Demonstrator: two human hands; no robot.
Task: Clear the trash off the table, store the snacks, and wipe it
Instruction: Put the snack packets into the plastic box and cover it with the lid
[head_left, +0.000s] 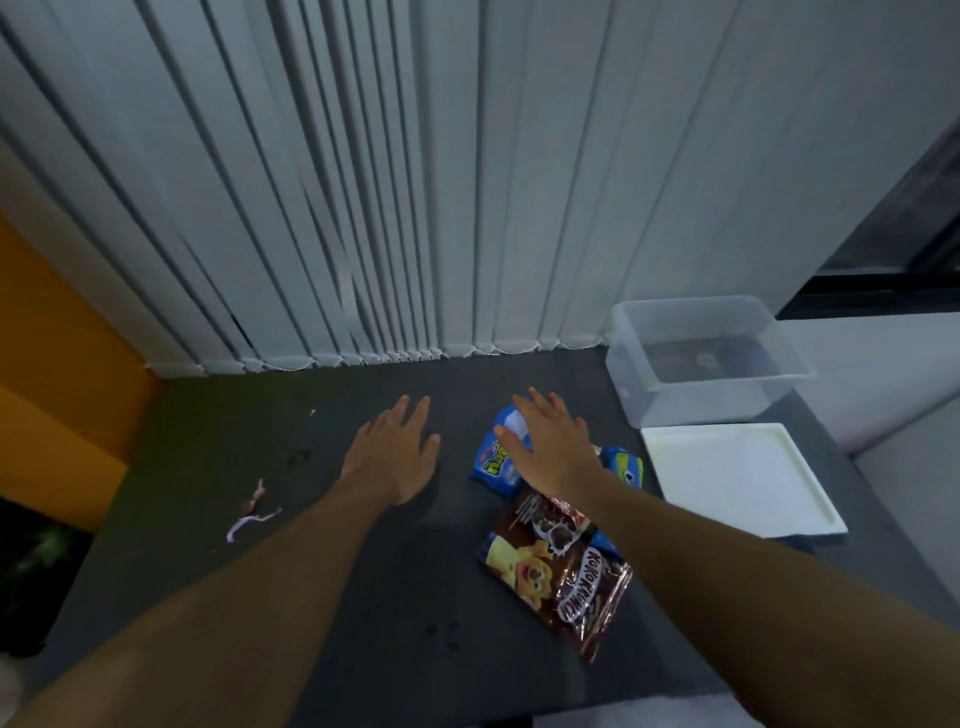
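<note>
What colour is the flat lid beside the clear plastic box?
The lid is white, seen in the head view, right of the snacks.

Worktop (363, 597): dark grey, with faint smudges.
Left side: pink wrapper scraps (253, 512).
Middle: blue snack packets (496, 457), and a brown cereal bag (558, 564) nearer the front.
Right rear: clear plastic box (701, 358).
Right front: white lid (740, 478), flat, just beside the box.

Snack packets (556, 566) flat on dark table (363, 597)
</note>
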